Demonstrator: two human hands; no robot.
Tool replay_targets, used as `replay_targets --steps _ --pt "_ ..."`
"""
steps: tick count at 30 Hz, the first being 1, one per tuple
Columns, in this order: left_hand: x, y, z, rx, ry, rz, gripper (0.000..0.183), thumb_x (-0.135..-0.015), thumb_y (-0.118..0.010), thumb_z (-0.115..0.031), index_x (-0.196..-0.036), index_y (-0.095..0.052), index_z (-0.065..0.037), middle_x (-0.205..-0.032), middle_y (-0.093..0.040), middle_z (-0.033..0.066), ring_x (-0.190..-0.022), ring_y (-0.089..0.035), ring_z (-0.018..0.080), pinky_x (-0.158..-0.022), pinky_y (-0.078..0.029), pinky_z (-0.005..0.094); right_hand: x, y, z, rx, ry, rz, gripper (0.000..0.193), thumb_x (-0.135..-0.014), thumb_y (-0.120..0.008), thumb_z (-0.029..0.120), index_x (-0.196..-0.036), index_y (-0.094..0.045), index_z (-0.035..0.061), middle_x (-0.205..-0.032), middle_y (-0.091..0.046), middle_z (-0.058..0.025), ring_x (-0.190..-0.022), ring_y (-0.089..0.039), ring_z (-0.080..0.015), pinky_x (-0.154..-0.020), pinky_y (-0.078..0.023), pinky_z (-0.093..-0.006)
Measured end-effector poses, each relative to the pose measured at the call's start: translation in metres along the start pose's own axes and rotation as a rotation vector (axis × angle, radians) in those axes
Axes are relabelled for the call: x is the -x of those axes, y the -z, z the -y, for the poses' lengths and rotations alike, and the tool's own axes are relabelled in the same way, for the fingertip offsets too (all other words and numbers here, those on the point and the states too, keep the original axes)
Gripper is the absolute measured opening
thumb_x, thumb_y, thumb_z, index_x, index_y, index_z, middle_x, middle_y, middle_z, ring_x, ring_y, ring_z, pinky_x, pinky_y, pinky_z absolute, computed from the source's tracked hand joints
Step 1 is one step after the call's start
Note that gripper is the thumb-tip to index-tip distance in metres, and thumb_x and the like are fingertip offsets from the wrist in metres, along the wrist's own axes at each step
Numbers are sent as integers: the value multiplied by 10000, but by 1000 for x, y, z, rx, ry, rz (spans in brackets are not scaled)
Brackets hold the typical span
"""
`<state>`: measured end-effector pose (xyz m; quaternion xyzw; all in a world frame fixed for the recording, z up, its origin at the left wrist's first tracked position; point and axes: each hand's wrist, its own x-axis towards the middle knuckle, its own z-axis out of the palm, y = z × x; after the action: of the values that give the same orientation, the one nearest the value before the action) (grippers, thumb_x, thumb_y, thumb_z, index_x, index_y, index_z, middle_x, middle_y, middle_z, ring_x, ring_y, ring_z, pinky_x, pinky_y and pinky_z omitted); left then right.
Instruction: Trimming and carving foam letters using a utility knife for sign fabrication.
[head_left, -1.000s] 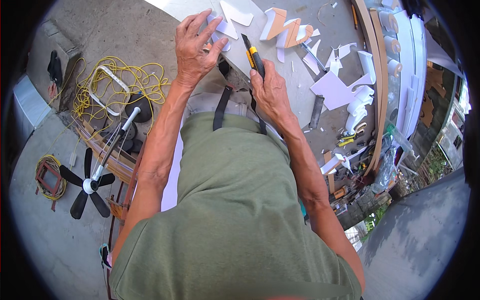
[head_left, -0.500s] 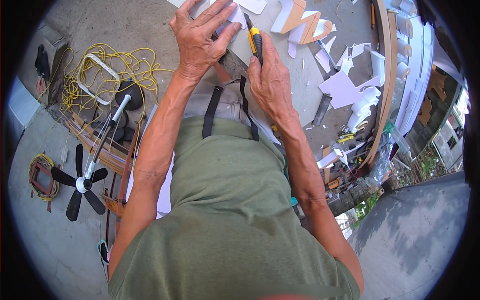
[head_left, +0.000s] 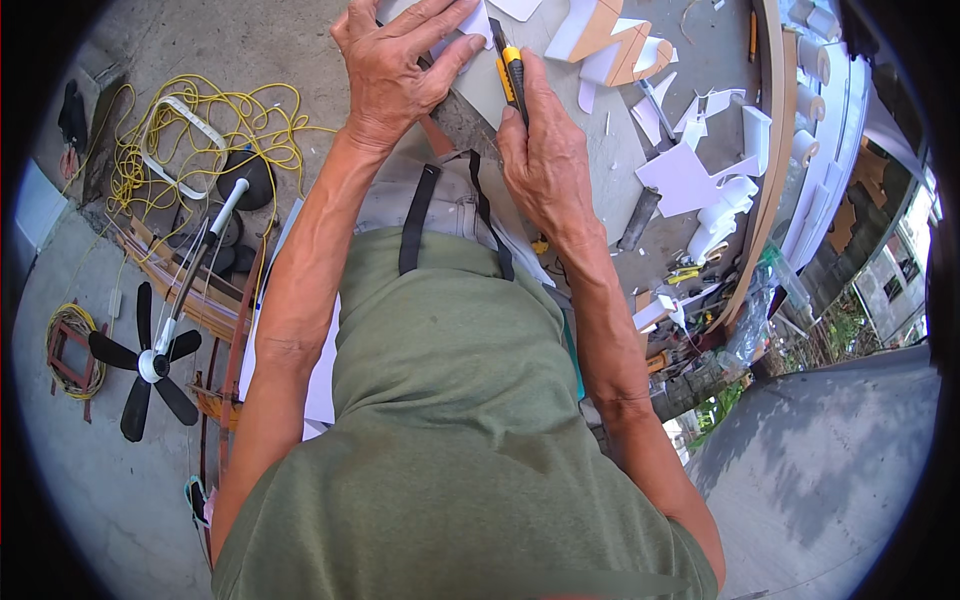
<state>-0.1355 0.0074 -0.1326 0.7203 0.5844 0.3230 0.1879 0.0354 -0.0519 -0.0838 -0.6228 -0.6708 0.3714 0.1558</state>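
My right hand [head_left: 545,140] is closed around a yellow-and-black utility knife [head_left: 514,75], its dark blade pointing away from me beside a white board piece [head_left: 480,24]. My left hand [head_left: 395,75] is on that piece, with the thumb near its close edge and the fingers over it; the fingertips run to the top rim of the view. Under the knife lies a grey work board [head_left: 570,110]. Just right of the knife sit thick white cut-out shapes with a tan face [head_left: 615,45].
White offcuts [head_left: 690,180], a dark cylinder [head_left: 640,218] and small tools are strewn on the right, inside a curved tan strip [head_left: 770,180]. To the left are tangled yellow cord [head_left: 265,125], a black-bladed fan [head_left: 150,365] and stacked wood strips [head_left: 190,285].
The whole view has shifted slightly, so the left-side items appear farther left. Both hands keep their hold, with the knife blade still close to the white board piece.
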Motion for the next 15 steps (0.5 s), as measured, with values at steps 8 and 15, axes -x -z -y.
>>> replay_targets --steps 8,15 --pt "-1 2 -2 -3 11 36 393 -746 -790 -257 -1104 -764 -99 -1202 -720 10 -1243 -494 301 -1055 -282 435 -2 3 11 -20 -104 9 541 -940 -542 42 -1456 -385 -5 -1164 -621 -302 -996 -655 -423 -856 -510 -435" --pt "0 1 -1 17 29 41 400 -750 -787 -252 -1118 -760 -98 -1208 -719 12 -1260 -488 298 -1066 -265 436 -6 -1 7 24 -49 -22 562 -922 -540 42 -1451 -358 -14 -1077 -621 -295 -915 -654 -441 -777 -522 -475"
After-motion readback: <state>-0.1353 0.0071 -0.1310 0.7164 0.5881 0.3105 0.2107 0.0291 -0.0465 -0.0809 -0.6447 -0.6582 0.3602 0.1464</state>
